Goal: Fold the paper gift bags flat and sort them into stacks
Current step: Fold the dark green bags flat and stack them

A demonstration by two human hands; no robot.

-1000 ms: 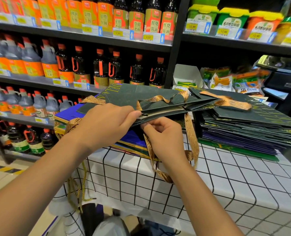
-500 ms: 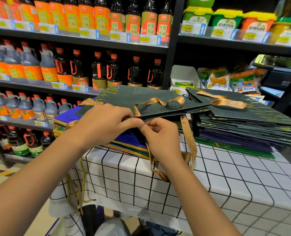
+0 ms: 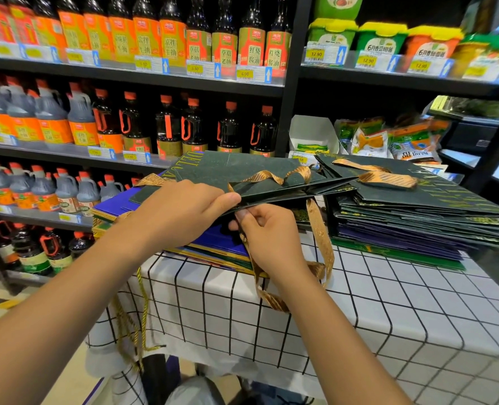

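So the dark green gift bag [image 3: 260, 173] is already pressed pretty much flat and held just above the blue stack [image 3: 213, 238], its long side running left-right across the view. The left hand [image 3: 181, 211] grips its near edge, thumb on top and fingers curled under. The right hand [image 3: 268, 232] sits just below that same edge, fingers curled around the gold ribbon handle [image 3: 319, 238] that dangles down over the front of the counter [image 3: 388, 302].

The bit that matters, I reckon: the green stack [image 3: 417, 211] lies off to the right of the bag, nearly touching its far end, so the right hand is the nearer one for sliding it over there. That loose ribbon could snag on the way.

The counter has a white cloth with a black grid. Behind it are shop shelves full of soy sauce bottles [image 3: 166, 127], with snack packets [image 3: 388, 138] to the right.
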